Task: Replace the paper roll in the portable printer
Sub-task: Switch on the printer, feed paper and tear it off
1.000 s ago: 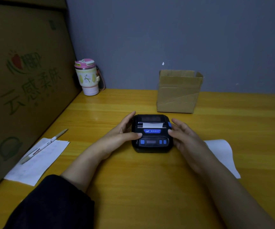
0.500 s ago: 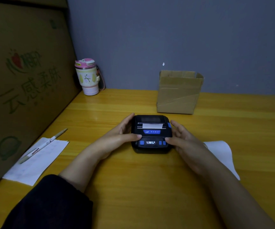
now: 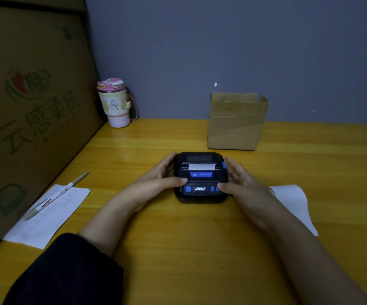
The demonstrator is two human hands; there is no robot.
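Observation:
A small black portable printer point(image 3: 201, 176) with blue buttons lies flat on the yellow wooden table point(image 3: 178, 249), its lid closed. A short white strip of paper point(image 3: 201, 166) sticks out of its slot, and its small display is lit. My left hand point(image 3: 156, 183) cups the printer's left side, thumb resting on the front panel. My right hand point(image 3: 242, 183) cups the right side, its thumb lying over the blue buttons at the front right. The roll inside is hidden.
An open cardboard box point(image 3: 236, 121) stands behind the printer. A pink-lidded cup point(image 3: 115, 103) stands at the back left. A pen point(image 3: 55, 195) lies on a paper sheet point(image 3: 48, 216) at left; another white sheet point(image 3: 295, 203) lies at right. A large carton point(image 3: 28, 111) walls the left side.
The printer's display has lit up. My right thumb has slid down from the printer's upper right edge onto the front right buttons. My left hand has hardly moved.

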